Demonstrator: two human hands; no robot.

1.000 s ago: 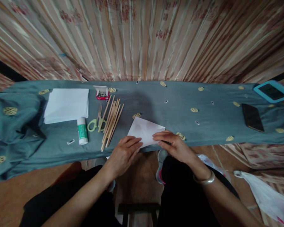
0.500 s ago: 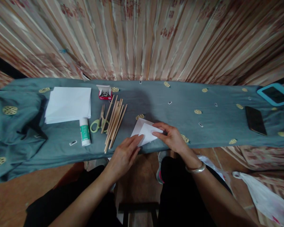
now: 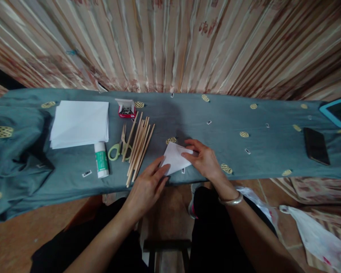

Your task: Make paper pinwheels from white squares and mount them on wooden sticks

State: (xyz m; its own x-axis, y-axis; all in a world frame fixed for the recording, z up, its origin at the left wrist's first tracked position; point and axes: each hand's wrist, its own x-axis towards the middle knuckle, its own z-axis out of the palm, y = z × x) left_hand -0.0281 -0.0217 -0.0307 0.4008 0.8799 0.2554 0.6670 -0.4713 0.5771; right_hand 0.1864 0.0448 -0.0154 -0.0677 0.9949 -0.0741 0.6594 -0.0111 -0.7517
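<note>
One apparently part-folded sheet (image 3: 175, 160) is pinched at six o'clock by the right hand (image 3: 206, 161) and touched by the left hand (image 3: 146, 184), whose grip cannot be told, with sticks (image 3: 139, 146), scissors (image 3: 122, 141) and glue stick (image 3: 102, 160) untouched toward nine.

You're in a home, by the looks. Patterned curtain (image 3: 159, 49) hangs ahead of you, pineapple-print cloth (image 3: 227, 117) below it, tiled floor (image 3: 169, 204) underfoot.

white paper (image 3: 174, 157), yellow-patterned grey-green cloth (image 3: 216, 140)
</note>
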